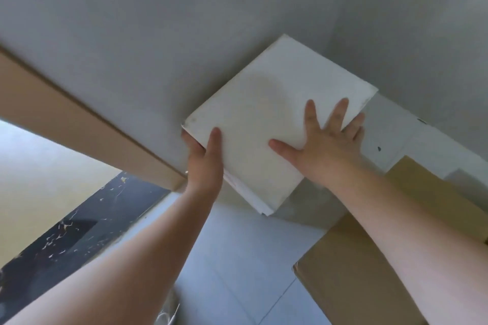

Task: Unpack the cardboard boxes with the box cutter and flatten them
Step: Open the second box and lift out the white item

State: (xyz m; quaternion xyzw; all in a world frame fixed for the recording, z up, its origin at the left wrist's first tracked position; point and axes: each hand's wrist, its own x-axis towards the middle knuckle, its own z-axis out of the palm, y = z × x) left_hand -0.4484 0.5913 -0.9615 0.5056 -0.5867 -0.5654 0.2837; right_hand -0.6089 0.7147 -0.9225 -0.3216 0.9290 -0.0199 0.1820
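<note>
One white box (264,124) looks already flattened: left hand (206,158) grips its edge, right hand (324,145) presses spread on top (brown cardboard (369,272) under the right forearm; cutter unseen).

I count one flattened white box (264,124) under my two hands, left hand (206,155) and right hand (330,145); one more white sheet (412,140) beside; two brown cardboard pieces (369,272), (66,103).
</note>
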